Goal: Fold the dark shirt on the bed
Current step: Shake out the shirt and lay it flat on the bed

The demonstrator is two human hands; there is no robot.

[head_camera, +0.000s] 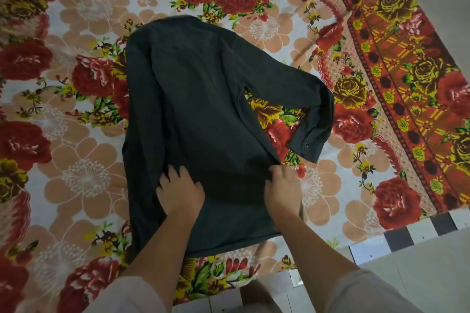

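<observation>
The dark shirt lay flat on the floral bedsheet, one side apparently folded in, the right sleeve and crosswise folds outstanding; the left hand pressed it with fingers spread, the right hand pinched its side edge.

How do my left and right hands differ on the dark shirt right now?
The left hand lies on the body of the dark shirt, fingers spread, pressing down; the right hand sits at its right side edge, fingers curled, apparently pinching the cloth. The left hand is wholly over cloth; the right hand partly overhangs the floral bedsheet. Both touch the shirt's lower half.
</observation>
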